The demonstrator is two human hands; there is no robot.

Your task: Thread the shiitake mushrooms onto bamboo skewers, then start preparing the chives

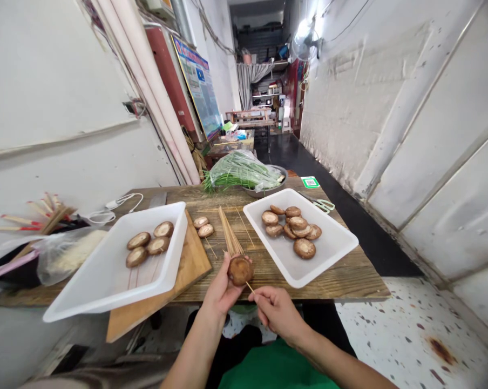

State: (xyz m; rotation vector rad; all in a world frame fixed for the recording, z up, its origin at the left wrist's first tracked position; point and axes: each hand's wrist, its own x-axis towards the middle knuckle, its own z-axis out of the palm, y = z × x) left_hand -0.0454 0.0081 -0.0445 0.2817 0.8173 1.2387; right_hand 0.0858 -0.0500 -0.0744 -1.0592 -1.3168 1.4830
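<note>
My left hand [223, 289] is closed around a brown shiitake mushroom [241, 270], cap side up. Between thumb and fingers, my right hand [277, 310] pinches a thin bamboo skewer [250, 288]. Its far end meets the mushroom's near edge; how deep it goes is hidden. A bundle of bamboo skewers [229, 232] lies on the table just beyond my left hand. To the right, a white tray [341, 243] holds several loose mushrooms [304, 248]. In the left white tray [94, 294], several mushrooms [158, 246] sit stem side up on skewers.
Two mushrooms [205, 230] rest beside the wooden cutting board [134, 316] under the left tray. At the back are bagged green chives [244, 170] over a metal bowl [268, 190]. Green-handled scissors [324, 205] lie behind the right tray. A plastic bag [61, 256] sits far left.
</note>
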